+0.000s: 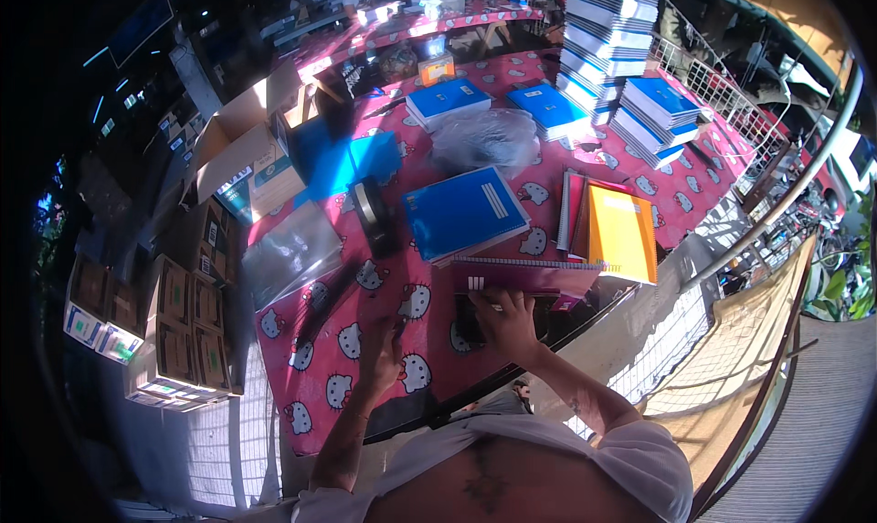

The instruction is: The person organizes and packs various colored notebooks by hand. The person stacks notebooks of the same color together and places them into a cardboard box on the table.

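Note:
My right hand (507,324) grips the near edge of a purple spiral notebook (525,276), which is tilted up at the table's near edge. A dark area beneath it is hard to make out. My left hand (382,354) is over the patterned tablecloth, apart from the notebook, seen edge-on with its fingers forward. Beyond the purple notebook lies a stack of blue notebooks (464,211). To its right rest a yellow spiral notebook (621,233) and red-covered ones (573,211), partly under it.
A black stapler-like tool (370,217) and clear plastic sleeves (292,253) lie at left. A crumpled plastic bag (484,142) sits mid-table. Tall notebook stacks (605,52) stand far right. An open carton (242,148) and stacked boxes (178,331) flank the table's left side.

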`<state>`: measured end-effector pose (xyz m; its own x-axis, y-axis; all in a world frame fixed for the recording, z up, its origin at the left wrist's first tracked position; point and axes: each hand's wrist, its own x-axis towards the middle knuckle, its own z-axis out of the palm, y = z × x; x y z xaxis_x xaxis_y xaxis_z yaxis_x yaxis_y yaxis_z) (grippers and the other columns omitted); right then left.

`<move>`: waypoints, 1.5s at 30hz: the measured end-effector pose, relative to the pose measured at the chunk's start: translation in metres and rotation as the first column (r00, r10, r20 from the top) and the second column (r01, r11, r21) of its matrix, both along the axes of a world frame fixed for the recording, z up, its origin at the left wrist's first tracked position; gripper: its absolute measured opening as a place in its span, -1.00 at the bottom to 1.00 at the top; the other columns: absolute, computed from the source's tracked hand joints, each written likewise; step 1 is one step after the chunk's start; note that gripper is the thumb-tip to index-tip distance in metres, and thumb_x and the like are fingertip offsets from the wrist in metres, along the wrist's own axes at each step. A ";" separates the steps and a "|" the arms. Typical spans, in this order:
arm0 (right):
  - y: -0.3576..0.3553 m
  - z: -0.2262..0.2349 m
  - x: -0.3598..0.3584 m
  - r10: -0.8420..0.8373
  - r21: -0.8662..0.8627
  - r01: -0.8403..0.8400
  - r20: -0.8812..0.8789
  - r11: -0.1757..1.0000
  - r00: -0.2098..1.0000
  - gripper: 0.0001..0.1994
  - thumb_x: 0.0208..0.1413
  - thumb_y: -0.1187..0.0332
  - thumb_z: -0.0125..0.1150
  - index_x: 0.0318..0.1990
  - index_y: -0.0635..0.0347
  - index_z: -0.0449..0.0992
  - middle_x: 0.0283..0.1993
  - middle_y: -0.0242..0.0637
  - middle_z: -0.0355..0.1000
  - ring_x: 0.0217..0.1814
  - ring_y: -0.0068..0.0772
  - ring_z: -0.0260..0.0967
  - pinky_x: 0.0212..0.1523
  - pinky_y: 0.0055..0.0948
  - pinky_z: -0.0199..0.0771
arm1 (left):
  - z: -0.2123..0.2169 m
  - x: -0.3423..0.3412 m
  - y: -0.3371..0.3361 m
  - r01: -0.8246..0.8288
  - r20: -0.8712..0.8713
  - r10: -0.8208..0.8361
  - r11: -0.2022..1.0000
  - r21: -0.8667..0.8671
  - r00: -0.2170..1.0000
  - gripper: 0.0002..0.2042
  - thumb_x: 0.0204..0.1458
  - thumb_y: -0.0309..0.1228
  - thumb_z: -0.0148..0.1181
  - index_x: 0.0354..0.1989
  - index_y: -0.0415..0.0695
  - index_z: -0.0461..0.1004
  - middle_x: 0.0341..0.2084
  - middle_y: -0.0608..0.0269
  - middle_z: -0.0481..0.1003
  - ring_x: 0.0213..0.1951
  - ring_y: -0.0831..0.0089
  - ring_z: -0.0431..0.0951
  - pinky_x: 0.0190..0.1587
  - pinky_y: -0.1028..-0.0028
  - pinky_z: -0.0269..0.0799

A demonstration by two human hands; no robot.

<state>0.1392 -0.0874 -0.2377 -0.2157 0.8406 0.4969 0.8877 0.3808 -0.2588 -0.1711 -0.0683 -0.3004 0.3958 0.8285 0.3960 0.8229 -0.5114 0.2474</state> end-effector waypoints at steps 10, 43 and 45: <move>0.070 0.080 -0.002 -0.004 0.164 0.001 0.014 0.987 1.000 -0.82 0.06 0.18 0.29 -0.27 0.02 0.55 -0.39 -0.38 0.54 -0.35 -0.19 0.57 -0.22 -0.24 0.51 | 0.078 0.088 -0.013 0.586 0.747 0.551 0.484 -0.649 0.372 -0.60 0.33 -0.06 -0.13 -0.03 -0.16 0.42 -0.29 0.21 0.55 -0.25 0.38 0.62 -0.15 0.32 0.53; 0.008 0.099 0.081 -0.238 0.027 0.236 0.102 0.971 0.966 -0.39 -0.08 0.18 0.44 0.19 -0.16 0.39 0.16 -0.35 0.41 0.19 -0.18 0.40 0.26 0.01 0.21 | 0.035 0.032 0.016 0.100 -0.008 -0.100 0.985 0.140 0.995 -0.60 0.06 -0.43 0.29 0.11 -0.17 0.49 0.01 0.00 0.45 -0.05 0.06 0.51 0.00 0.20 0.44; 0.005 0.100 0.091 -0.268 0.025 0.267 0.065 0.963 0.961 -0.45 -0.05 0.22 0.41 0.17 -0.16 0.44 0.14 -0.37 0.41 0.24 -0.18 0.36 0.34 0.10 0.13 | 0.076 0.083 0.039 0.090 0.152 -0.140 0.951 0.296 0.978 -0.61 0.06 -0.41 0.30 0.10 -0.16 0.50 0.07 -0.04 0.42 -0.01 0.03 0.50 0.04 0.20 0.44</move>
<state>0.2303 -0.0822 -0.1382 -0.0176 0.8642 0.5029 0.9729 0.1308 -0.1907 -0.0878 -0.0294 -0.2241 0.3883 0.6233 0.6787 0.7127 -0.6700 0.2075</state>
